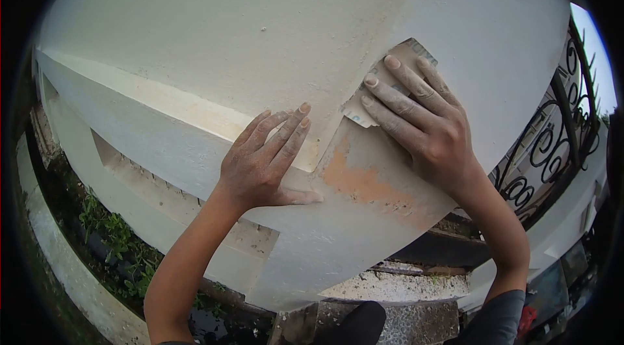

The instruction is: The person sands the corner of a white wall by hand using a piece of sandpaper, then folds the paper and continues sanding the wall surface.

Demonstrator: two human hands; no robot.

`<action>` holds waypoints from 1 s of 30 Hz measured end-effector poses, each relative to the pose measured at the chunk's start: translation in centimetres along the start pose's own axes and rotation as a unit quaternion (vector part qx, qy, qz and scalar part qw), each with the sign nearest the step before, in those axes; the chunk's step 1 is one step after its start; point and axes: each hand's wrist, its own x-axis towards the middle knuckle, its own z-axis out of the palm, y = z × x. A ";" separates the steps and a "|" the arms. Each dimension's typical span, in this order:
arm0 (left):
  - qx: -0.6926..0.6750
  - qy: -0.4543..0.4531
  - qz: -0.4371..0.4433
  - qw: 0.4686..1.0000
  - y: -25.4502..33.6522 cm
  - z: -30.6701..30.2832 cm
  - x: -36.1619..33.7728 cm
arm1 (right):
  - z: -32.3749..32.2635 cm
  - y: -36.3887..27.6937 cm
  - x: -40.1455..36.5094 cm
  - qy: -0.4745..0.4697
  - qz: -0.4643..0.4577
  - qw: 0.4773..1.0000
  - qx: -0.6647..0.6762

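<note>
Sanding of a painted wall, seen from above. The sandpaper sheet (411,51) lies against the white wall (227,33) at the upper right of centre and is pinned there by the right hand (426,127). The fingers are stretched out flat on the sheet rather than closed round it, and the thumb is hidden. The left hand (260,163) is laid flat at the centre of the frame, fingers extended and close together, with nothing held, on the edge of a raised ledge (175,104). Both hands are coated in pale dust. The work is judged to be partly done. An orange-tan patch (364,186) just below the sheet has been rubbed through to an under-layer, and a yellowish strip is bared along the ledge. The broad faces at the upper left and lower centre are still evenly white. Faint grey-blue print is seen on the back of the sheet, too small and blurred to be read, and no brand or other writing is legible. An iron railing (552,143) stands at the right edge, and weeds (110,234) grow at the lower left.
</note>
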 end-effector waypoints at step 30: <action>0.008 0.006 0.013 1.000 -0.1 -0.1 0.1 | 1.8 -3.1 -0.9 -0.021 -0.024 0.997 0.068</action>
